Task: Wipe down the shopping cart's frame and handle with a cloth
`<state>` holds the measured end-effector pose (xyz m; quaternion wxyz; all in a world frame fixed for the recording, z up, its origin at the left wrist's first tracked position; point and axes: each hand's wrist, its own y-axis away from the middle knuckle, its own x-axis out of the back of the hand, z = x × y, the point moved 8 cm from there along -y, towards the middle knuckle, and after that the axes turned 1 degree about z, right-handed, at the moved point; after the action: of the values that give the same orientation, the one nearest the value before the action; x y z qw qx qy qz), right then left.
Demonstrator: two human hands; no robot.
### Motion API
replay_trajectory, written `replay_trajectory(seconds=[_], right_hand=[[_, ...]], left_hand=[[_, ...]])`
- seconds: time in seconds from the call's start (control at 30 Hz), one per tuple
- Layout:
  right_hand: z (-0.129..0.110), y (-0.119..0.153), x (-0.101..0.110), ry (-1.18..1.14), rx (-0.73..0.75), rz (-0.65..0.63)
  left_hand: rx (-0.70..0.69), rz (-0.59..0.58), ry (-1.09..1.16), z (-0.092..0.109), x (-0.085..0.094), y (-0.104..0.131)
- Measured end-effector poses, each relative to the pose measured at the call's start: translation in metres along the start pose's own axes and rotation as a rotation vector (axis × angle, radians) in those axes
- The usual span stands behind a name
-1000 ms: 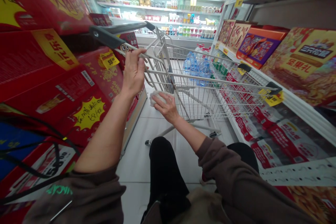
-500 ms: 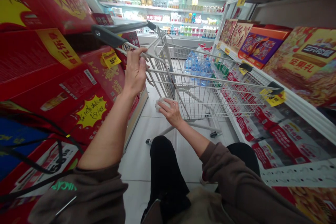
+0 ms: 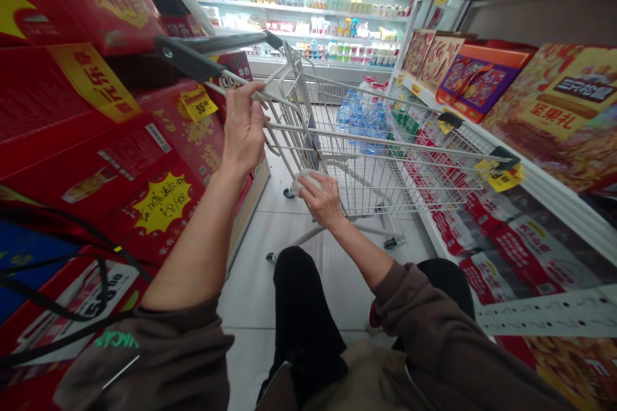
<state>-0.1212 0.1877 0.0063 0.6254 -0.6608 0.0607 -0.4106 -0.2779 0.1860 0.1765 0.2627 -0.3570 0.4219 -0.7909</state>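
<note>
A metal shopping cart (image 3: 400, 144) stands sideways in front of me, its dark handle (image 3: 216, 46) at the upper left. My left hand (image 3: 244, 128) is closed around the cart's frame bar just below the handle. Lower down, my right hand (image 3: 322, 199) presses a pale crumpled cloth (image 3: 303, 181) against the wire bars near the basket's rear end. Its fingers curl over the cloth, hiding part of it. The cart's basket shows bare wire, with the floor and shelf goods visible through it.
Red gift boxes (image 3: 110, 160) with yellow price tags are stacked close on the left. A shelf with snack boxes (image 3: 554, 109) runs along the right. Bottled water packs (image 3: 364, 119) stand beyond the cart, before a lit refrigerated display (image 3: 308, 13). Black cables (image 3: 72, 276) hang at lower left.
My right hand has shifted slightly right and up along the bars with the cloth. The left hand keeps its grip, moving slightly left in view with the handle.
</note>
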Motion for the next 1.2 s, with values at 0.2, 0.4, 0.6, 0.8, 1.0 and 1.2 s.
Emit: replay_trajectory(seconds=[0.2,0.4,0.6,0.8,1.0,1.2], right_hand=[[0.004,-0.036,0.007,-0.005,0.048,0.038],[0.005,0.012,-0.003,0.017,0.009,-0.034],[0.013,-0.020,0.004,-0.074,-0.013,-0.046],[0.034,-0.003,0.012,-0.084,-0.064,0.077],[0.039,0.007,0.020,-0.117,-0.106,-0.011],[0.041,-0.034,0.012,-0.092,0.022,-0.056]], left_hand=[[0.018,0.281,-0.320,0.029,-0.009,0.009],[-0.169,-0.140,-0.278,0.028,-0.042,-0.005],[-0.090,-0.088,-0.147,0.023,-0.043,-0.009],[-0.124,-0.103,-0.123,0.023,-0.041,-0.011],[-0.050,-0.059,-0.008,0.017,-0.041,-0.012],[-0.031,-0.084,-0.020,0.013,-0.039,-0.011]])
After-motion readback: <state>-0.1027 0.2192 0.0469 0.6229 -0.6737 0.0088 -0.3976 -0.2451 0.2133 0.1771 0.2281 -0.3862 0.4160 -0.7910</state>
